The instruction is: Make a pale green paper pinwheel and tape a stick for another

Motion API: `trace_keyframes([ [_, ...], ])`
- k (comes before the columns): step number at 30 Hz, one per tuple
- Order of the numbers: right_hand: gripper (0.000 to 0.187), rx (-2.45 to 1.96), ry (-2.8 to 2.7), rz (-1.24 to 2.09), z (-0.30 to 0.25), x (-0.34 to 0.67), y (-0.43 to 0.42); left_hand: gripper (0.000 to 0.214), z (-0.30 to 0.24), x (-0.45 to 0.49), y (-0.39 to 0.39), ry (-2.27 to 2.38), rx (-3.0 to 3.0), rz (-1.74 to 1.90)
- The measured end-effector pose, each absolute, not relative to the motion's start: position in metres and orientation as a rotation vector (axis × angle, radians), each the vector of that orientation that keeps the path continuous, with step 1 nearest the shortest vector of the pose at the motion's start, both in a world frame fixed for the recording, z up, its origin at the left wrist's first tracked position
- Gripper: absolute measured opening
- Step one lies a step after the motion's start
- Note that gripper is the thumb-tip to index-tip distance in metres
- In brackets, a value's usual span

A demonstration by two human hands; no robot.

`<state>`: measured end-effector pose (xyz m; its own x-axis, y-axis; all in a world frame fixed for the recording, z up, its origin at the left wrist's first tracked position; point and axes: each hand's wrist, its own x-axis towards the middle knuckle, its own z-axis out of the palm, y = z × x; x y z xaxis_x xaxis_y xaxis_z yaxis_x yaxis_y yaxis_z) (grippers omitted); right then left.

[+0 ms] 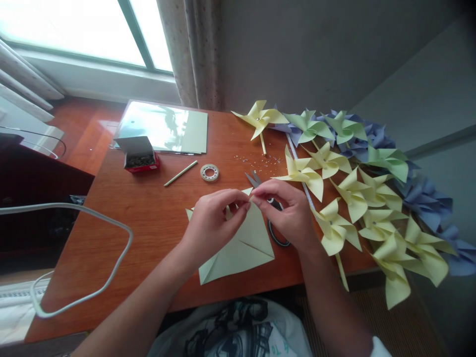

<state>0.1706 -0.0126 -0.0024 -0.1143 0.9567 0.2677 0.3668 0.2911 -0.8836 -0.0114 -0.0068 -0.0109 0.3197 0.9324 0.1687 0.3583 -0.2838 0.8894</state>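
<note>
A pale yellow-green paper square (241,248), cut along its diagonals, lies on the wooden table (148,218) in front of me. My left hand (213,223) pinches one of its corners above the sheet's middle. My right hand (288,210) pinches the paper just right of that, fingertips nearly meeting the left hand's. Both hands are closed on the paper. Scissors (260,186) lie partly under my right hand.
Many finished yellow, green and blue paper pinwheels (353,198) cover the table's right side. A tape roll (209,172), a pale stick (181,173), a red box of pins (140,156), scattered small pins (260,159) and a paper stack (163,126) lie further back. A white cable (92,218) loops at left.
</note>
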Motion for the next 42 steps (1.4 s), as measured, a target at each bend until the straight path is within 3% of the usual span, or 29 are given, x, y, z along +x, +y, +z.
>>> trace_keyframes([
  [18,0.024,-1.010,-1.668,0.755,-0.020,0.171,-0.012,0.021,-0.010,-0.011,-0.002,1.021,1.210,0.834],
  [35,0.018,-1.105,-1.620,0.718,-0.019,0.167,-0.016,0.021,-0.014,-0.010,-0.003,1.045,1.250,0.927],
  [42,0.012,-1.135,-1.418,0.983,-0.018,0.169,-0.017,0.021,-0.013,-0.009,-0.003,1.055,1.250,0.922],
])
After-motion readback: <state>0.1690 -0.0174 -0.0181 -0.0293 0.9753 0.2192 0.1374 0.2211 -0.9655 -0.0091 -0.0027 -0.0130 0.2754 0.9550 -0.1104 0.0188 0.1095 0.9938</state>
